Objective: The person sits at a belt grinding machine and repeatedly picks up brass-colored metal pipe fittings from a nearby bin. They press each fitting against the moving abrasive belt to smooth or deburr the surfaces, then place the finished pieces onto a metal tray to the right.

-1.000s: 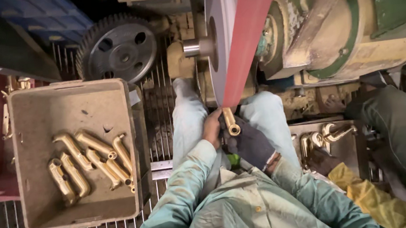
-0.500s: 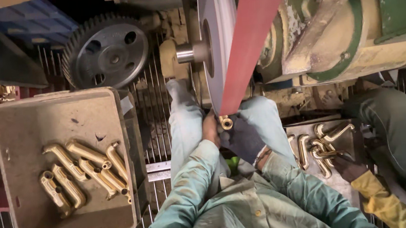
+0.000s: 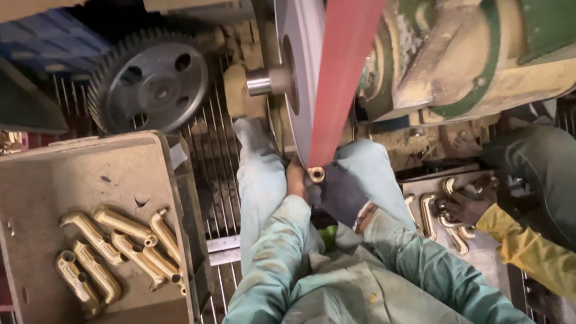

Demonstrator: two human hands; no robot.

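Both my hands hold one small brass fitting [image 3: 316, 174] against the red sanding belt [image 3: 345, 60] that runs over a large grey wheel [image 3: 296, 57]. My left hand [image 3: 296, 180] is bare and grips the fitting from the left. On the right, my right hand [image 3: 341, 188] wears a dark glove and closes on the same piece. Only the fitting's open round end shows between my fingers. My knees in light jeans sit on either side of the wheel.
A beige bin [image 3: 39, 177] at the left holds several curved brass fittings [image 3: 118, 250]. A dark gear [image 3: 153, 83] sits behind it. At the right, another person's hand [image 3: 464, 208] in a yellow sleeve rests among more brass fittings [image 3: 438, 215] on a tray.
The brass fitting has gone from upright in my hands, clear of the belt, to pressed low against the belt. The view has shifted slightly.
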